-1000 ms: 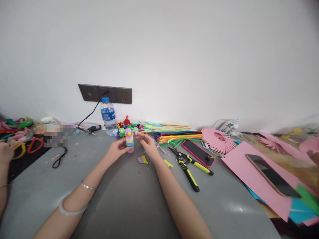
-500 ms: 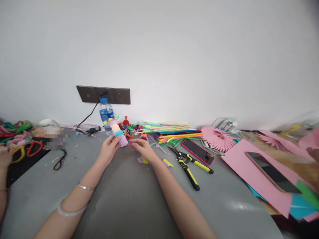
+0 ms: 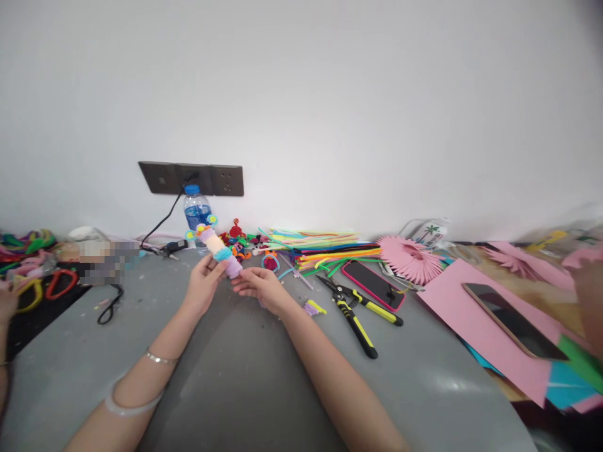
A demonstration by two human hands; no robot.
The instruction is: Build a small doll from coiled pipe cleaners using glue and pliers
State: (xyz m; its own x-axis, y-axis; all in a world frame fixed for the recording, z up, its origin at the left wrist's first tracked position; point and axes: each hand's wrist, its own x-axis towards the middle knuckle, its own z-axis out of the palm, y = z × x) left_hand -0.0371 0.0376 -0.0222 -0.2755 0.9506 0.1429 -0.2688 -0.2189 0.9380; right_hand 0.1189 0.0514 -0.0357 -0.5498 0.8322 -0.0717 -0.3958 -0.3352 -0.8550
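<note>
A fuzzy pipe-cleaner figure (image 3: 214,245), banded in lilac, cream and turquoise, leans up and to the left. Yellow-and-blue round pieces stick out at its top. My left hand (image 3: 206,280) is closed around its lower part. Beside the lilac bottom end is my right hand (image 3: 261,287), its fingers apart and the fingertips at or very near that end; whether they touch it I cannot tell. To the right of that hand, a small lilac-and-yellow pipe-cleaner piece (image 3: 314,307) lies on the grey table (image 3: 235,389).
Black-and-yellow pliers (image 3: 353,314) lie opened, near a pink-edged phone (image 3: 374,285). Pipe cleaners (image 3: 330,251) run along the wall, right of a water bottle (image 3: 196,210). Another phone (image 3: 513,320) rests on pink paper (image 3: 452,295). Another person's hand (image 3: 7,304) is at far left, near scissors (image 3: 61,284).
My right hand has shifted slightly left and down, nearer the figure's bottom end, and now covers most of a small piece on the table. My left hand keeps its hold; the view has shifted slightly.
</note>
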